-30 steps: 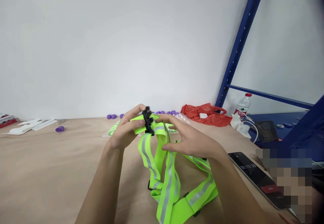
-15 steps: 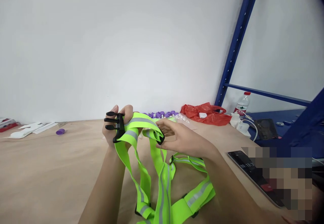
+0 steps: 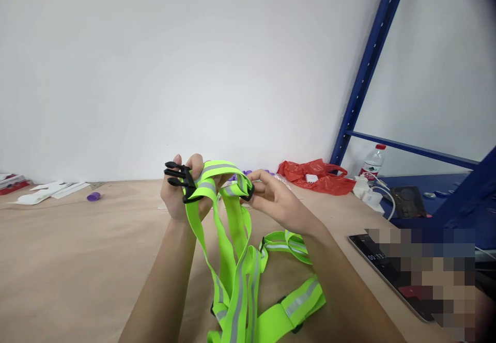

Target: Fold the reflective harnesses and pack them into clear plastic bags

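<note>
Between my hands hangs a neon-yellow reflective harness [image 3: 238, 294] with grey stripes; its lower straps rest on the table. My left hand [image 3: 176, 196] is closed on the strap beside a black pronged buckle [image 3: 181, 179], whose prongs point left. On the other side, my right hand [image 3: 277, 201] pinches the strap at a black slider [image 3: 249, 193]. The strap arches between the two hands, and loops of webbing fall below it. Part of each hand's fingers is hidden behind the webbing.
A phone [image 3: 387, 273] showing a timer lies at the right. Behind are a red plastic bag [image 3: 321, 177], white chargers [image 3: 368, 193] and a bottle [image 3: 372, 163] near a blue rack [image 3: 366, 69]. A purple cap [image 3: 93, 197] and white strips [image 3: 41, 193] lie left.
Both hands have risen slightly with the harness, and the left has shifted a little right. The buckle's prongs now tilt upward more. The grips stay the same.
</note>
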A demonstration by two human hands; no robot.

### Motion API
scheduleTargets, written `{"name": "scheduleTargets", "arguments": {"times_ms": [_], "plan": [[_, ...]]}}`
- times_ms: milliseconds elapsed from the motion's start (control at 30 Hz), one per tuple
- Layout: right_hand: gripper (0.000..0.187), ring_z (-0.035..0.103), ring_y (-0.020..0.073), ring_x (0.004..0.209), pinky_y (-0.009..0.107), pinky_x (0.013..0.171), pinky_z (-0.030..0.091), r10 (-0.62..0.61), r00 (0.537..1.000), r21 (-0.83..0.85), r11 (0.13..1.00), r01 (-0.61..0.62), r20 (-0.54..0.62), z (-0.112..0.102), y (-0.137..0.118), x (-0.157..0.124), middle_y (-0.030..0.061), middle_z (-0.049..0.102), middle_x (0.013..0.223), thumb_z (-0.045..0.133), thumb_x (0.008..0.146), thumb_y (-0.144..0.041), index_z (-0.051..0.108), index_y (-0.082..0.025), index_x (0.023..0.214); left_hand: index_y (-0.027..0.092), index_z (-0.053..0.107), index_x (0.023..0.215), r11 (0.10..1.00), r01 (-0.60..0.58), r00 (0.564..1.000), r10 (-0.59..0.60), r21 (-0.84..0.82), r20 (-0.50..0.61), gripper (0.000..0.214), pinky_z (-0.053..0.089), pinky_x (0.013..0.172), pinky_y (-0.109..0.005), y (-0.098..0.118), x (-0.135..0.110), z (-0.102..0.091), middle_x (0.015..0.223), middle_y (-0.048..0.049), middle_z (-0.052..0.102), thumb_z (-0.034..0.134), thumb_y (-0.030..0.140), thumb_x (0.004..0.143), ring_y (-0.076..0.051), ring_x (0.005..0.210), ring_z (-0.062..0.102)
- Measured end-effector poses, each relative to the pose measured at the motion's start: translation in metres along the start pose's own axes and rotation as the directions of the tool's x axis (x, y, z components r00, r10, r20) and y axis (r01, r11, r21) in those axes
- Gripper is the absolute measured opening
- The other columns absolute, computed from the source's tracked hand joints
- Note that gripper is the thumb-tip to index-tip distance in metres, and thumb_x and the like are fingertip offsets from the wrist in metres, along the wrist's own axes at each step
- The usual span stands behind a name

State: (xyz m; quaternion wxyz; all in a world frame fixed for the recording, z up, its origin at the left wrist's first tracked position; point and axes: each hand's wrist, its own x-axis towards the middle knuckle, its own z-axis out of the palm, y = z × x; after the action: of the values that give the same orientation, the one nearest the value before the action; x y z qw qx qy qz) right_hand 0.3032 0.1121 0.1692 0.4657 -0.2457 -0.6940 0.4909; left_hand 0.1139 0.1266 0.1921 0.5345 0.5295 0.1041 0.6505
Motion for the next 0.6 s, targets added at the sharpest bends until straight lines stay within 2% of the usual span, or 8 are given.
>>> {"name": "scheduleTargets", "arguments": {"times_ms": [100, 233, 333, 400, 433, 500, 567, 600], "plan": [[0.026, 0.065, 0.0201, 0.096, 0.034, 0.086, 0.051, -0.049, 0.999, -0.064, 0.997, 0.049, -0.011, 0.006, 0.005, 0.004, 0.0029, 0.069, 0.101, 0.075, 0.082, -0.03, 0.063, -0.022, 0.103, 0.021, 0.038, 0.056, 0.999, 0.033, 0.999, -0.033, -0.02, 0.006, 0.052, 0.054, 0.068, -0.038, -0.002, -0.001, 0.005, 0.045, 0.0028, 0.037, 0.058, 0.062, 0.082, -0.018, 0.051, 0.052], [0.022, 0.066, 0.019, 0.087, 0.032, 0.081, 0.052, -0.061, 0.997, 0.075, 0.995, 0.065, -0.049, 0.0, 0.014, 0.008, 0.0028, 0.071, 0.09, 0.078, 0.079, -0.036, 0.068, -0.02, 0.09, 0.021, 0.039, 0.056, 0.999, 0.0, 1.0, 0.0, -0.045, 0.006, 0.052, 0.055, 0.074, -0.041, 0.0, 0.0, 0.001, 0.046, 0.0022, 0.04, 0.059, 0.062, 0.082, -0.019, 0.056, 0.055], [0.028, 0.062, 0.0143, 0.066, 0.027, 0.062, 0.048, 0.013, 0.999, 0.156, 0.988, -0.005, -0.05, -0.008, 0.014, 0.008, -0.0007, 0.067, 0.074, 0.077, 0.08, -0.042, 0.067, -0.021, 0.097, 0.021, 0.039, 0.056, 0.996, -0.047, 0.999, 0.045, -0.078, -0.028, 0.051, 0.056, 0.08, -0.042, 0.006, 0.002, -0.009, 0.047, 0.0028, 0.04, 0.061, 0.06, 0.082, -0.017, 0.055, 0.052], [0.031, 0.05, 0.0106, 0.048, 0.023, 0.048, 0.038, 0.053, 0.998, 0.13, 0.99, -0.047, -0.043, -0.011, 0.011, 0.006, -0.0061, 0.056, 0.059, 0.073, 0.084, -0.046, 0.063, -0.023, 0.102, 0.021, 0.039, 0.056, 0.993, -0.076, 0.996, 0.071, -0.095, -0.062, 0.05, 0.055, 0.083, -0.041, 0.009, 0.003, -0.015, 0.048, 0.003, 0.041, 0.062, 0.059, 0.081, -0.015, 0.055, 0.05], [0.032, 0.047, 0.0099, 0.045, 0.022, 0.046, 0.035, 0.057, 0.997, 0.084, 0.995, -0.053, -0.047, -0.011, 0.008, 0.005, -0.0078, 0.052, 0.055, 0.071, 0.084, -0.047, 0.062, -0.023, 0.103, 0.021, 0.039, 0.056, 0.991, -0.087, 0.994, 0.08, -0.1, -0.076, 0.05, 0.055, 0.085, -0.039, 0.01, 0.003, -0.018, 0.048, 0.003, 0.041, 0.063, 0.058, 0.081, -0.015, 0.056, 0.049], [0.039, 0.054, 0.0119, 0.054, 0.023, 0.052, 0.041, 0.025, 0.996, -0.086, 0.996, -0.032, -0.08, -0.01, 0.003, 0.002, -0.0062, 0.057, 0.063, 0.077, 0.079, -0.046, 0.06, -0.024, 0.107, 0.021, 0.04, 0.056, 0.989, -0.097, 0.991, 0.085, -0.111, -0.105, 0.049, 0.055, 0.087, -0.036, 0.011, 0.004, -0.021, 0.05, 0.0029, 0.042, 0.064, 0.057, 0.08, -0.014, 0.059, 0.051], [0.053, 0.065, 0.0184, 0.081, 0.029, 0.07, 0.049, -0.034, 0.994, -0.324, 0.946, -0.001, -0.101, -0.006, -0.001, 0.0, -0.0003, 0.066, 0.088, 0.085, 0.069, -0.043, 0.059, -0.026, 0.112, 0.021, 0.04, 0.057, 0.988, -0.09, 0.989, 0.074, -0.122, -0.131, 0.048, 0.054, 0.09, -0.035, 0.01, 0.004, -0.021, 0.051, 0.0026, 0.043, 0.064, 0.056, 0.08, -0.015, 0.063, 0.054], [0.058, 0.065, 0.0219, 0.092, 0.032, 0.078, 0.05, -0.058, 0.994, -0.437, 0.899, 0.01, -0.097, -0.004, -0.002, -0.002, 0.0021, 0.067, 0.101, 0.087, 0.067, -0.041, 0.059, -0.027, 0.116, 0.021, 0.04, 0.057, 0.988, -0.088, 0.987, 0.069, -0.126, -0.144, 0.048, 0.054, 0.091, -0.035, 0.01, 0.004, -0.021, 0.051, 0.0026, 0.043, 0.064, 0.056, 0.079, -0.015, 0.065, 0.055]]}}
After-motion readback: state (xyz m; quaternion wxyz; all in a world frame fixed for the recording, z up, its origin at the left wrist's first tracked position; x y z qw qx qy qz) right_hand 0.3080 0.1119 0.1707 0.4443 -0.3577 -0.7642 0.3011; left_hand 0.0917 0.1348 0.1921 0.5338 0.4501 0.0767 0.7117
